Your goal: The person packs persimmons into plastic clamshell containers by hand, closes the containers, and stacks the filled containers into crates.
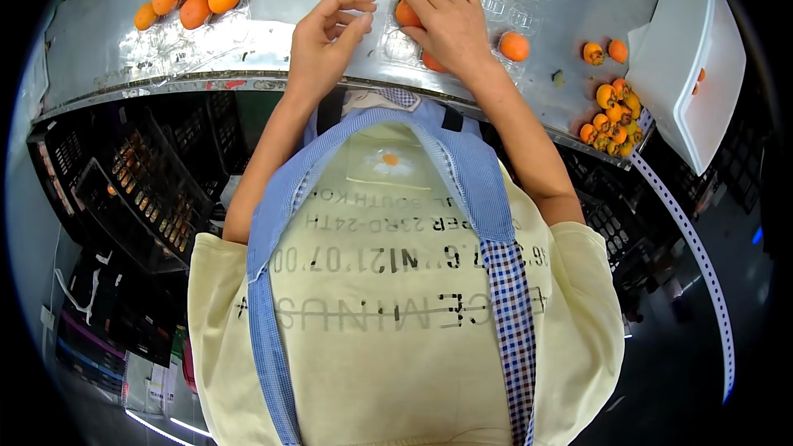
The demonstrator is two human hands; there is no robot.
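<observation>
My right hand [453, 26] is over a clear plastic fruit tray [401, 48] on the metal table, its fingers closed round an orange persimmon [406, 14]. Partly hidden beneath that hand is a second persimmon [433, 62]. A third persimmon [514, 46] sits to the right of my wrist. My left hand [326, 43] hovers left of the tray, fingers loosely curved, a gap between them and the thumb, holding nothing. Further left, another clear tray [241, 10] contains several persimmons [195, 11].
At the table's right end several smaller persimmons with leafy caps [613, 118] are heaped, with two loose ones [593, 54] nearby. A white foam box [686, 58] stands beside them. Black crates [157, 190] are stacked below the table [273, 41] on the left.
</observation>
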